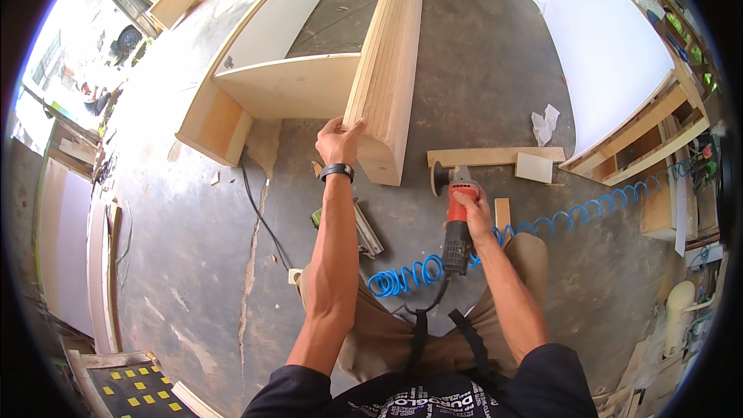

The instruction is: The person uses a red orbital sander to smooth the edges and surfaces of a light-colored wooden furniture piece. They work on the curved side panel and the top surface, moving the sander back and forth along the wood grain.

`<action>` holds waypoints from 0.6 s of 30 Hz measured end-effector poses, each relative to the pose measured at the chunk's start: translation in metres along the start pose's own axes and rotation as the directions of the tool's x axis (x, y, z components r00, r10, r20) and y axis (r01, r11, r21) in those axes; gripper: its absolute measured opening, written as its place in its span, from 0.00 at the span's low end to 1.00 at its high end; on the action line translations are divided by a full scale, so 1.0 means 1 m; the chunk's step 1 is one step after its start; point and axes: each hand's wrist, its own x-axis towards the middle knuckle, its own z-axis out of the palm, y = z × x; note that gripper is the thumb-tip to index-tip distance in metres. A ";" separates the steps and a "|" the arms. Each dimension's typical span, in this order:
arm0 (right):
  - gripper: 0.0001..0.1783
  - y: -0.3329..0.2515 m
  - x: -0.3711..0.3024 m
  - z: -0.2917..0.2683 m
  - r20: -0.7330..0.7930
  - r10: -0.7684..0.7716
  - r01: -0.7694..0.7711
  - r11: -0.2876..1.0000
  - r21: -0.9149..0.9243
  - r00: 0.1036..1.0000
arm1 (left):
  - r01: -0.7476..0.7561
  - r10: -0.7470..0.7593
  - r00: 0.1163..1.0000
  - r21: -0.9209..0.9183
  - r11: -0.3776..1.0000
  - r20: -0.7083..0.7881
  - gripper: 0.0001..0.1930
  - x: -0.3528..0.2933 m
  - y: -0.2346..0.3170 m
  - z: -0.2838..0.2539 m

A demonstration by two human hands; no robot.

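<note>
My right hand (475, 217) is wrapped around a red and black angle grinder (457, 226). Its round disc (438, 179) faces left, apart from the wood, and a black cord trails from its lower end. With thumb and fingers, my left hand (338, 142) grips the near corner of a long pale wooden side (391, 62) with a ridged top face. That side belongs to a large open cabinet frame (290, 81) lying on the floor, its inner panels partly white. Below my left hand, partly hidden by my forearm, lies a green and grey tool (367, 228), possibly a nailer.
A coiled blue air hose (418, 272) stretches right across the floor. Wooden strips (495, 155), a small white block (534, 168) and crumpled paper (545, 125) lie ahead right. A big white panel structure (604, 46) stands beyond them. A black cable (263, 220) runs at left.
</note>
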 end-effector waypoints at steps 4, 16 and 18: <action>0.27 -0.019 -0.016 -0.032 0.013 -0.029 0.030 0.999 -0.020 0.999 | 0.070 -0.071 0.995 -0.018 0.997 -0.063 0.26 0.000 0.008 0.003; 0.48 -0.024 -0.023 -0.071 -0.008 -0.051 0.051 0.998 0.040 0.999 | -0.029 0.018 1.000 0.596 0.803 0.025 0.35 0.038 0.036 0.009; 0.51 -0.026 -0.023 -0.076 -0.010 -0.090 0.090 0.994 0.053 0.996 | -0.094 0.058 0.995 0.660 0.746 0.077 0.41 0.034 0.033 0.009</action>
